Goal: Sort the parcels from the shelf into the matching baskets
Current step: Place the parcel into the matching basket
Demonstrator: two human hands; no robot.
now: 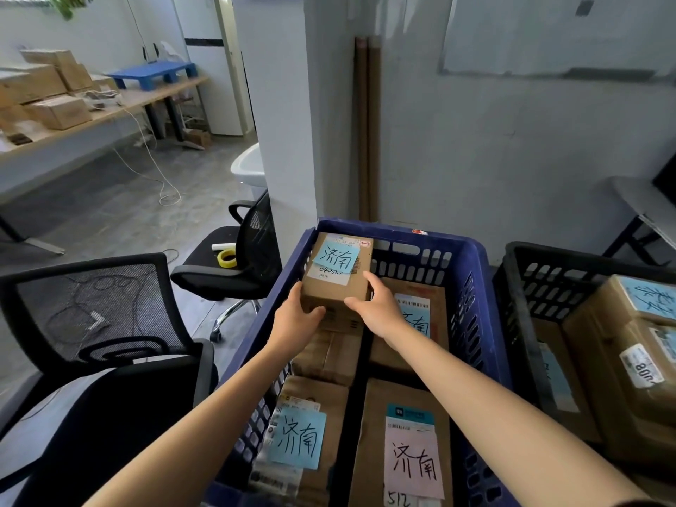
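Parcel (338,276) gripped in both my hands, at the blue basket's (472,258) 11 o'clock corner.
My left hand (296,316) clasps its near-left corner and my right hand (376,305) its right edge, above other boxes (413,433). Black basket (519,272) just beside at 3 o'clock, chair (95,312) at 9, wall (475,140) close at 12, open grey floor (109,199) toward 10.

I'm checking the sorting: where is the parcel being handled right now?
Head view, centre: the parcel is gripped by the left hand and right hand at the far-left corner of the blue basket, over other parcels lying inside.
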